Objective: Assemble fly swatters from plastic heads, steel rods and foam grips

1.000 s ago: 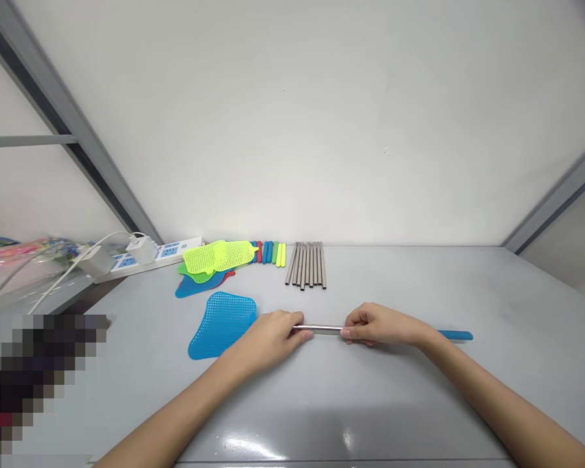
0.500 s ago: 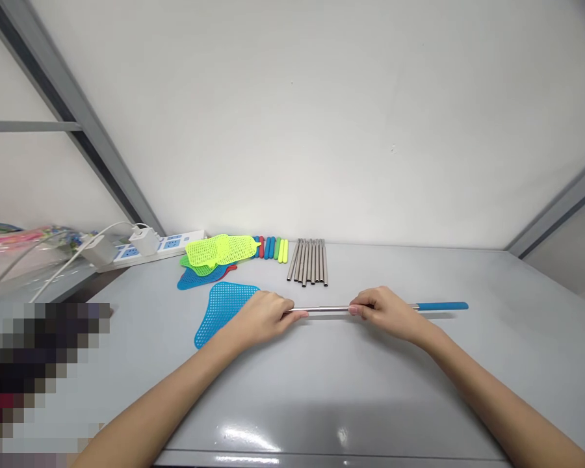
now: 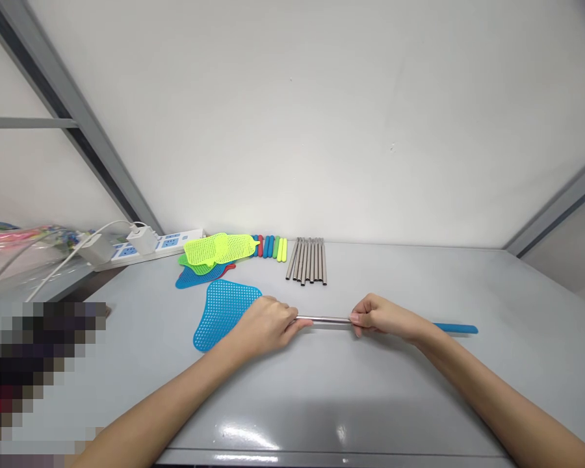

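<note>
A blue fly swatter lies crosswise in front of me, its perforated head (image 3: 227,309) at the left and its blue grip (image 3: 455,328) at the right. Between them runs a thin metal rod (image 3: 329,319). My left hand (image 3: 273,325) is closed around the rod's left end, beside the head, and hides where the two meet. With thumb and fingers my right hand (image 3: 377,316) pinches the rod farther right. The right hand and wrist cover the stretch leading to the grip.
Loose yellow-green swatter heads (image 3: 219,249) overlap green, blue and red ones at the back left. Several coloured grips (image 3: 270,247) and metal tubes (image 3: 312,260) lie beside them. A white power strip (image 3: 175,242) with plugs and cables stands farther left, near plastic-wrapped goods (image 3: 24,253).
The rod and blue grip have come slightly nearer to me, and the grip's end has shifted right and tilted downward. Both hands have moved a little nearer, still holding the rod.
</note>
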A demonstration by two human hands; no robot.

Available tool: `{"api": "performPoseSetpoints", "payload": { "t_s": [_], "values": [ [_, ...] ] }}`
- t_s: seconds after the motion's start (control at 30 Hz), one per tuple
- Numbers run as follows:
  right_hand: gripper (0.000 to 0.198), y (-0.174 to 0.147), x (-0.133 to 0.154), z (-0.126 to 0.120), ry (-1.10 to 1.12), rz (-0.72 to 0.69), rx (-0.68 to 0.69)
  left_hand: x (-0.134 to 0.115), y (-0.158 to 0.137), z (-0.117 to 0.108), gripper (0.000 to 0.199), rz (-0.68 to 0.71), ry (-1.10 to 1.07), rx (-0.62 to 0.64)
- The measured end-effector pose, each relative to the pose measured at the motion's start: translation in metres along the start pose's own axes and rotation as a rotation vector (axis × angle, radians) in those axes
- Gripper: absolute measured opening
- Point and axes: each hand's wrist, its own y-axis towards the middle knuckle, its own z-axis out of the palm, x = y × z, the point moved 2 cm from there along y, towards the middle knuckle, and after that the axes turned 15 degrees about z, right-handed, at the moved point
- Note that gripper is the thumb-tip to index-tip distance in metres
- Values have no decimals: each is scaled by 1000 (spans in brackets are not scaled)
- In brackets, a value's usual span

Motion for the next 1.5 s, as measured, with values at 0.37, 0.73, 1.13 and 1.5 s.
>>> {"api": "performPoseSetpoints", "payload": {
  "t_s": [0.37,0.73,1.13,1.5],
  "values": [
    [29,2,-3,8,227,126,329,-9,1,-1,52,20,9,11],
    [37,6,-2,11,154,-18,205,0,4,-3,60,-65,-155,45],
    [44,2,-1,7,17,-42,145,-3,5,-2,59,-87,-272,72],
    [37,1,1,5,-99,-51,113,1,4,3,59,-97,-335,84]
  ]
}}
